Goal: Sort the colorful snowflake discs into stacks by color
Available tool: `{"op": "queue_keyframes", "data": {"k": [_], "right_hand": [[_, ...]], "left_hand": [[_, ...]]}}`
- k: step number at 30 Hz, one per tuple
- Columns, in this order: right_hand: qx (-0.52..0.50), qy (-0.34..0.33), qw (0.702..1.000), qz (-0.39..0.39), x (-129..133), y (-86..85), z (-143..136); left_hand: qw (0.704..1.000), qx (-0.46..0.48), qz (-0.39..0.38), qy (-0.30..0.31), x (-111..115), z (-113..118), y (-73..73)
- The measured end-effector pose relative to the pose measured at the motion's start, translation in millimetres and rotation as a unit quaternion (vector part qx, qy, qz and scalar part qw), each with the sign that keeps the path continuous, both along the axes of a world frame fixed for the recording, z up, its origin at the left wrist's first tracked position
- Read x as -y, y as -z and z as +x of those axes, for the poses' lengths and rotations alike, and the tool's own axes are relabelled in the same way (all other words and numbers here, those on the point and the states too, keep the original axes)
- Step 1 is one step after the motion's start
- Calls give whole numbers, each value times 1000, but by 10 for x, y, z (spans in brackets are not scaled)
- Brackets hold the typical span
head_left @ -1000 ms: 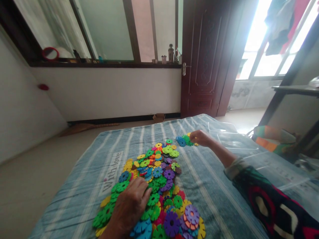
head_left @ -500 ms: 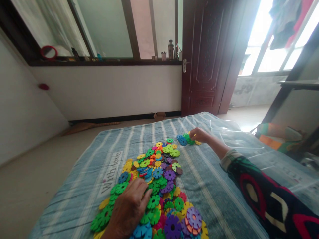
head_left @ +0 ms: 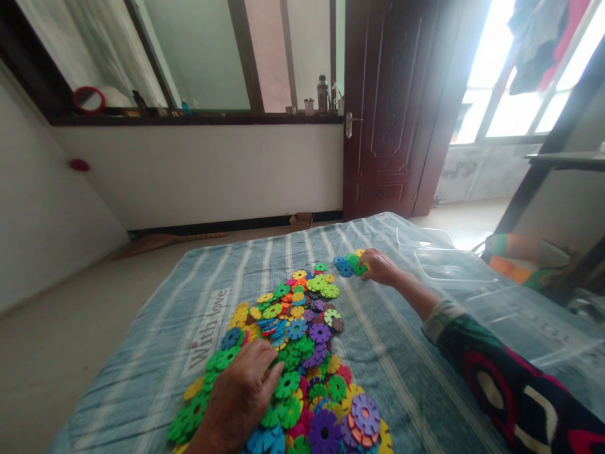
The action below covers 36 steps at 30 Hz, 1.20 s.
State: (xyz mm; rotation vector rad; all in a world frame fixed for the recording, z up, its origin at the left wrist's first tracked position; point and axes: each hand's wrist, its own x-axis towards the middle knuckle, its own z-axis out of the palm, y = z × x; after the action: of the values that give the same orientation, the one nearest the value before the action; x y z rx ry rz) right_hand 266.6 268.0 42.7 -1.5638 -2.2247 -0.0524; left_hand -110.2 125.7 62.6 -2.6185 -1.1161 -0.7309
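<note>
Head view: left hand, fingers curled, rests on a multicoloured notched-plastic-disc pile. Right hand, fingers bent, touches the blue-green-yellow disc cluster at the pile's one o'clock. Neither hold is discernible.

Dark red door beside windowsill flask

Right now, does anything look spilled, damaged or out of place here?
Nothing stands out. The notched discs lie in a loose heap on the cloth, a smaller group lies at the right hand, and none visible looks broken.
</note>
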Motion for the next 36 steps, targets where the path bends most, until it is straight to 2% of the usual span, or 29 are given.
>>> {"op": "queue_keyframes", "data": {"k": [6,13,19,24,27,31,36], "right_hand": [[-15,21,1000,18,75,-8,-86],[-90,-6,994,57,492,-20,-465],[-97,-90,988,76,912,-212,-938],[-123,-185,970,96,1143,-354,-1296],[-153,-224,959,88,1214,-339,-1433],[-203,-239,947,62,1260,-279,-1523],[-248,-267,931,12,1298,-342,-1558]], "left_hand": [[999,-49,-2,0,-8,-25,18],[995,-90,37,-19,27,25,8],[991,-85,100,-41,34,16,-4],[985,-27,146,-84,38,32,-49],[992,44,92,-75,70,91,-105],[991,133,-14,-13,138,195,-181],[984,168,-54,26,191,271,-205]]}}
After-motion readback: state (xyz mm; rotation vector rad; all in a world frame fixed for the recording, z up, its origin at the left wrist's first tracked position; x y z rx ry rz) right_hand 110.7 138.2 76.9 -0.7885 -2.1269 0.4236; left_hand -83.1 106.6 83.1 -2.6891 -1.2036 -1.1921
